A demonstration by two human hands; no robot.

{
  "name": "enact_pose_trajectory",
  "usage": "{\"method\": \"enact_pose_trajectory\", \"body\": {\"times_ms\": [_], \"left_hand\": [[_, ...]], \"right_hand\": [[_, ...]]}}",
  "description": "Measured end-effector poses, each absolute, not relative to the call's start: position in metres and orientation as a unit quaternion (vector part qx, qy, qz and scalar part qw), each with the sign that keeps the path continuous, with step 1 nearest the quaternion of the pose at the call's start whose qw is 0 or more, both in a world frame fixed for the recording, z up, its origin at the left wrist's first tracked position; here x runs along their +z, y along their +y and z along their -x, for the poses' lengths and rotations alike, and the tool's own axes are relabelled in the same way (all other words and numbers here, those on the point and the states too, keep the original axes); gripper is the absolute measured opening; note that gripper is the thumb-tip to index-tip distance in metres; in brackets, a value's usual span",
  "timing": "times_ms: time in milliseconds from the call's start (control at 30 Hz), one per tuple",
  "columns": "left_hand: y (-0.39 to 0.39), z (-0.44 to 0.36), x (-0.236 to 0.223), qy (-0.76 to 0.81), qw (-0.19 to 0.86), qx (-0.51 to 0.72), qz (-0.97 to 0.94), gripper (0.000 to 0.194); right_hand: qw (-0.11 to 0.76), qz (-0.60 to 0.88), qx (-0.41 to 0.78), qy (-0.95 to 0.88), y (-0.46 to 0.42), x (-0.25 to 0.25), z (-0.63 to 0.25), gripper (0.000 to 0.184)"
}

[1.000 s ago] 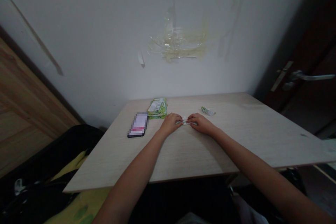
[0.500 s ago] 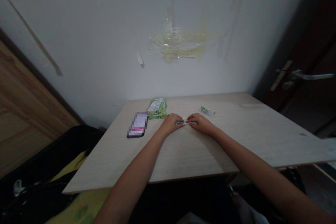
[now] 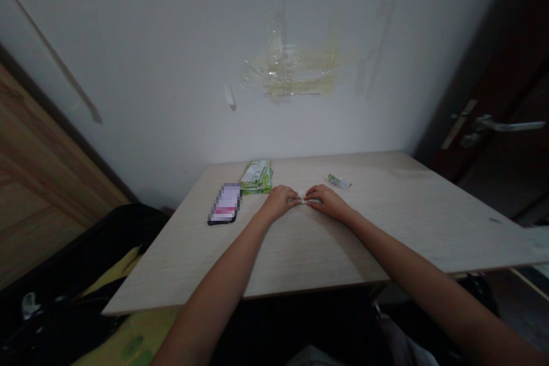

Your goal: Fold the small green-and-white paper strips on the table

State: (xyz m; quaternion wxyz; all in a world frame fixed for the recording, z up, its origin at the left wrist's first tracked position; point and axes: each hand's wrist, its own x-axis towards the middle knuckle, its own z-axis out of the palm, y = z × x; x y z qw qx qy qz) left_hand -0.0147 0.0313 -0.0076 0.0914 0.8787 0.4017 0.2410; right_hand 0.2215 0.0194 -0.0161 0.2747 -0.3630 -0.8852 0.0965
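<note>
My left hand [image 3: 281, 201] and my right hand [image 3: 327, 202] meet over the table, each pinching one end of a small green-and-white packet [image 3: 303, 199]. The packet looks narrow and folded or rolled, and lies low at the tabletop. Fingers cover most of it, so its full shape is hidden. Just beyond my right hand lies a rolled green-and-white wrapper [image 3: 338, 182]. To the left of my left hand is a stack of flat green-and-white packets [image 3: 256, 176].
A phone [image 3: 225, 204] with a blurred screen lies left of the stack on the pale wooden table [image 3: 291, 251]. Behind the table rises a white wall [image 3: 171, 68] with old tape on it. A dark door with a metal handle [image 3: 510, 124] stands at the right.
Both hands stay in nearly the same place with the packet. The fingers have shifted slightly, and a little more white shows between them.
</note>
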Motion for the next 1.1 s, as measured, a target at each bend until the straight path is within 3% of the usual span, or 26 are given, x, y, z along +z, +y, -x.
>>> {"method": "enact_pose_trajectory", "body": {"times_ms": [700,1100], "left_hand": [[0.022,0.006,-0.002,0.441,0.047,0.229,-0.866,0.030],[0.028,-0.003,-0.009,0.479,0.076,0.263,-0.834,0.017]], "right_hand": [[0.279,0.435,0.104,-0.850,0.023,-0.015,-0.213,0.020],[0.269,0.501,0.103,-0.816,0.029,-0.015,-0.207,0.021]]}}
